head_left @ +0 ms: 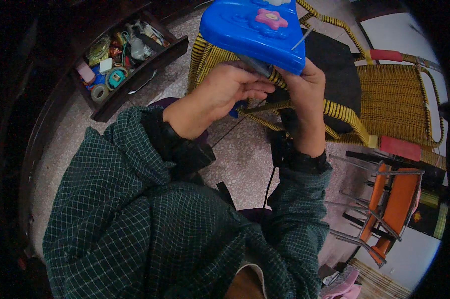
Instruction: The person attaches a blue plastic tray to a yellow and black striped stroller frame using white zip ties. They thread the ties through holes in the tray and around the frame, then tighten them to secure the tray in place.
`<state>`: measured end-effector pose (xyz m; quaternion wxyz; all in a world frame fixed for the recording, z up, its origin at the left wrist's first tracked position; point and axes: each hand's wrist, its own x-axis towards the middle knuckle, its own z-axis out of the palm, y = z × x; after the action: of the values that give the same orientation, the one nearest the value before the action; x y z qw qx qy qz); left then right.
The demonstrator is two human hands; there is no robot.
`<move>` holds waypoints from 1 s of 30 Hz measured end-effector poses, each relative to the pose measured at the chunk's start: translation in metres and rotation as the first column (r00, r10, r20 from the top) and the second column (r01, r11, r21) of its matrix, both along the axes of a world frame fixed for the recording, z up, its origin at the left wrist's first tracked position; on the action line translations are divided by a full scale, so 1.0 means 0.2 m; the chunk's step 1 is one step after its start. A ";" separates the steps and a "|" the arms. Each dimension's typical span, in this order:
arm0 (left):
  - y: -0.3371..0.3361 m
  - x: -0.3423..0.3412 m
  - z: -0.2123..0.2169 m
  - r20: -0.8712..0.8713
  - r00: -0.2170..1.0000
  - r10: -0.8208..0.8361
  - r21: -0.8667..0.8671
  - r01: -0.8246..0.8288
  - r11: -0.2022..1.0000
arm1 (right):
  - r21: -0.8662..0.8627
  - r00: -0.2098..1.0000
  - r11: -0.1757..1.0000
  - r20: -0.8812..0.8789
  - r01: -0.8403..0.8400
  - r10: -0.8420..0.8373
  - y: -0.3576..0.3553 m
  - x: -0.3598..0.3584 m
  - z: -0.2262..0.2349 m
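A bright blue plastic toy with a pink star-shaped button on top is held up close in front of me. My left hand is curled under its lower edge, fingers closed against it beside a dark grey part. My right hand grips the toy's right lower corner. A thin metal rod sticks out near that corner. Both forearms wear dark green checked sleeves and dark wrist straps. The toy's underside is hidden.
An open dark wooden drawer at upper left holds tape rolls and small odds and ends. A yellow woven chair with a black cushion stands behind the toy. An orange folding stool with a metal frame sits at right on speckled floor.
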<state>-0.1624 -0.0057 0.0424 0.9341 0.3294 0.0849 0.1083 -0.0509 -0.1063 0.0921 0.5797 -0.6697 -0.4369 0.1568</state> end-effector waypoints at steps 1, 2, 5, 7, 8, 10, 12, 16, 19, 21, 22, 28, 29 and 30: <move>0.00 0.00 0.00 0.001 1.000 0.011 0.005 -0.011 1.000 | 0.009 1.000 1.000 -0.004 0.009 -0.009 0.00 0.00 -0.01; 0.00 0.00 0.00 0.002 1.000 0.011 0.001 -0.011 1.000 | 0.008 1.000 1.000 0.014 0.014 -0.014 0.00 0.00 -0.01; 0.00 0.00 -0.01 0.022 1.000 0.006 -0.006 -0.006 1.000 | -0.006 0.989 0.998 0.138 0.062 -0.061 0.01 0.00 -0.03; 0.00 0.00 -0.02 0.035 0.999 -0.009 -0.011 0.009 1.000 | 0.001 0.947 0.995 0.309 0.097 -0.093 0.02 -0.01 -0.05; 0.00 0.01 -0.02 0.037 0.999 -0.012 -0.013 0.013 1.000 | 0.001 0.951 0.995 0.294 0.102 -0.098 0.02 -0.01 -0.05; 0.01 0.01 -0.02 0.025 1.000 -0.018 -0.009 0.018 1.000 | 0.001 0.958 0.994 0.264 0.113 -0.109 0.03 -0.01 -0.05; 0.01 0.01 -0.02 0.008 1.000 -0.023 0.004 0.023 1.000 | 0.004 0.966 0.994 0.235 0.106 -0.104 0.03 -0.02 -0.05; 0.01 0.00 -0.01 -0.022 0.999 -0.044 -0.010 0.044 0.999 | -0.008 0.950 0.999 0.309 0.049 -0.044 0.01 -0.02 -0.02; 0.02 0.00 -0.01 -0.036 0.998 -0.056 -0.015 0.056 0.998 | -0.003 0.993 1.000 0.117 0.024 -0.024 -0.01 -0.02 0.00; 0.02 0.00 0.00 -0.040 0.998 -0.053 -0.024 0.052 0.998 | -0.014 0.993 1.000 0.119 0.024 -0.022 0.00 -0.02 0.00; 0.01 0.00 0.00 -0.052 0.997 -0.051 -0.032 0.049 0.998 | 0.001 0.991 1.000 0.132 0.006 -0.006 0.00 -0.02 0.00; 0.01 0.00 -0.01 -0.030 0.999 -0.032 0.005 0.032 0.999 | -0.003 0.967 0.999 0.251 0.049 -0.047 0.02 -0.02 -0.03; 0.01 0.00 -0.01 -0.034 0.999 -0.039 -0.010 0.039 0.999 | -0.020 0.972 0.999 0.229 0.050 -0.044 0.01 -0.02 -0.03; 0.01 0.00 -0.02 -0.023 0.999 -0.048 -0.024 0.047 0.999 | -0.028 0.974 0.999 0.224 0.047 -0.039 0.01 -0.02 -0.02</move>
<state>-0.1620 -0.0032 0.0393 0.9391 0.3218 0.0895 0.0811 -0.0552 -0.1048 0.0874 0.5189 -0.7020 -0.4819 0.0754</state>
